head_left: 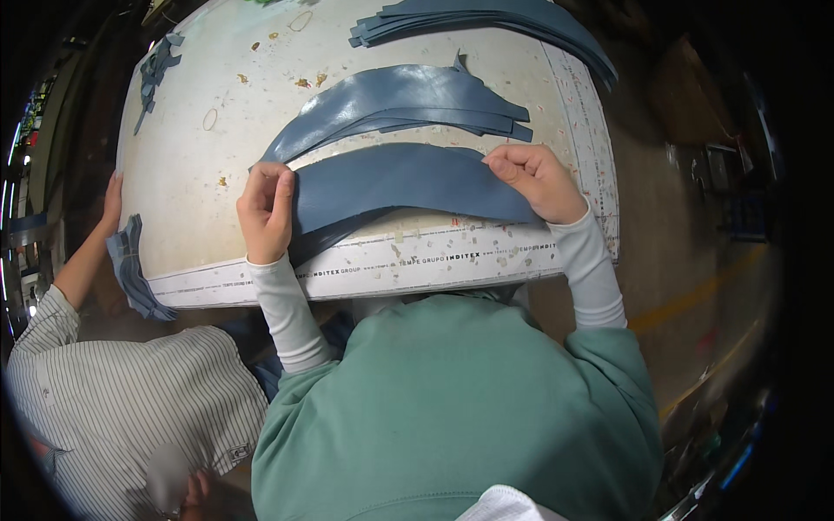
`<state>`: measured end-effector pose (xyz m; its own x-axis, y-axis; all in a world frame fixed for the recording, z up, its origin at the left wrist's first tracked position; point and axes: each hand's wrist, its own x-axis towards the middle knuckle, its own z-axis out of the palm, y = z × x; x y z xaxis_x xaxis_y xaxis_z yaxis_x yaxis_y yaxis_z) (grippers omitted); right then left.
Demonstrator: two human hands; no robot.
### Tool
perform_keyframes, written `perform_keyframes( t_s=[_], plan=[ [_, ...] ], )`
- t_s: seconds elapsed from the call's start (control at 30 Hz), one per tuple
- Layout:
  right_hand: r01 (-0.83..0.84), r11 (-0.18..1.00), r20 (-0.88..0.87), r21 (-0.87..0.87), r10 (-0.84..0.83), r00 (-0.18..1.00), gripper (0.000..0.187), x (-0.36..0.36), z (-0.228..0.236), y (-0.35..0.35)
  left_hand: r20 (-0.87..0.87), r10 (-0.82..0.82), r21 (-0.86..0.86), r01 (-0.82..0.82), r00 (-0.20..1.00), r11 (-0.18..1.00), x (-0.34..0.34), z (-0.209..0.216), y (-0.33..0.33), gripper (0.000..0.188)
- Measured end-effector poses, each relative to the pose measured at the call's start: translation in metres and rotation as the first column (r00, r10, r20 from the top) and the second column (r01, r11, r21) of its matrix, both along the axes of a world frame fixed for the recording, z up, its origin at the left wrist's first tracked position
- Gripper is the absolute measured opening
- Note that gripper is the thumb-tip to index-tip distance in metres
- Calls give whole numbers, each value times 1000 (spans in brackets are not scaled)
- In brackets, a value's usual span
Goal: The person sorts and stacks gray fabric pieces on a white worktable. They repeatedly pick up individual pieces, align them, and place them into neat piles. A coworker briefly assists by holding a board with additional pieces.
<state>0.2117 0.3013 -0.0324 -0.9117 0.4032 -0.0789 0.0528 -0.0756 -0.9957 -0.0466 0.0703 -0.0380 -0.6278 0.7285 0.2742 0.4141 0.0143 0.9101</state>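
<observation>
A wide, curved blue strip, leather-like in look, (408,178) is stretched between my two hands near the front of the table. My left hand (265,208) pinches its left end between thumb and curled fingers. At the upper right edge of the strip, my right hand (537,181) pinches with thumb and forefinger. Under its left part a darker piece shows, mostly hidden. Just beyond lies a loose stack of similar blue strips (391,95), fanned at its right end, with a small tab sticking up.
A thicker stack of blue strips (495,22) lies at the table's far right. Blue scraps (156,74) sit at the far left, and a bundle (135,273) hangs over the near left corner. A co-worker in a striped shirt (139,408) is close on my left, one hand at the table edge.
</observation>
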Motion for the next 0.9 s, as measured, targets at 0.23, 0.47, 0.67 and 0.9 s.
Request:
perform_keyframes(
  t_s=[0.23, 0.47, 0.67, 0.9],
  plan=[
    [-79, 975, 7, -208, 83, 997, 36, 3, 0, 3, 3, 0, -33, 0, 1000, 999, -2, -3, -1, 9],
    [-42, 988, 86, -146, 55, 995, 49, 0, -6, 8, -7, -7, -61, 6, 1000, 998, -2, -2, -1, 10],
    [12, 992, 57, -125, -5, 998, 49, 2, -3, 7, 15, -15, -68, 16, 1000, 998, -1, -5, -2, 11],
    [70, 947, 125, 315, -115, 985, 34, 3, -10, 11, -5, -42, -406, 36, 999, 913, 0, 0, -1, 8]
  ],
)
